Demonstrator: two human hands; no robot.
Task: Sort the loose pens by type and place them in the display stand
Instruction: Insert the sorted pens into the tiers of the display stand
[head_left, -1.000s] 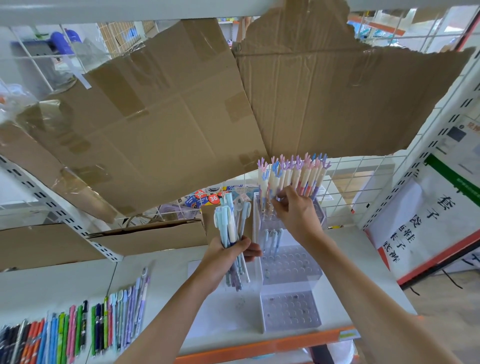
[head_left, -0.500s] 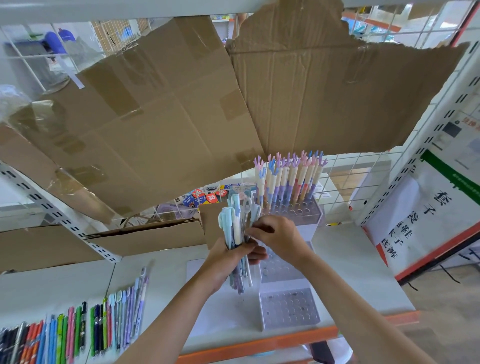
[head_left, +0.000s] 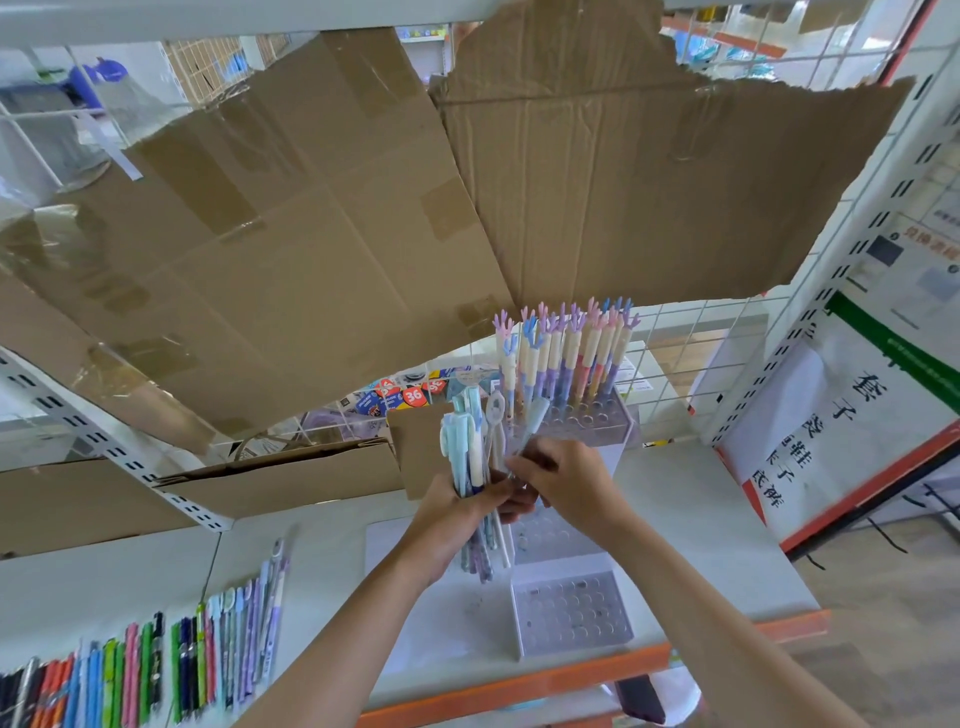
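Left hand (head_left: 451, 512) grips a bundle of slim pastel plastic pens (head_left: 475, 467); right hand (head_left: 563, 480) pinches one light, stiff, smooth blue pen (head_left: 534, 422) mid-barrel, just before the clear tiered acrylic display stand (head_left: 571, 613).

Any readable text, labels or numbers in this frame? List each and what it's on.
"36": red round sticker on the packaging behind the display stand.
Second red sticker, also seemingly "36": partly hidden.
Large black Chinese characters on the white poster at right: "子" reads; the others are too distorted to be sure.
Small print on the upper notice: too blurred.
Pen barrel print: too small.
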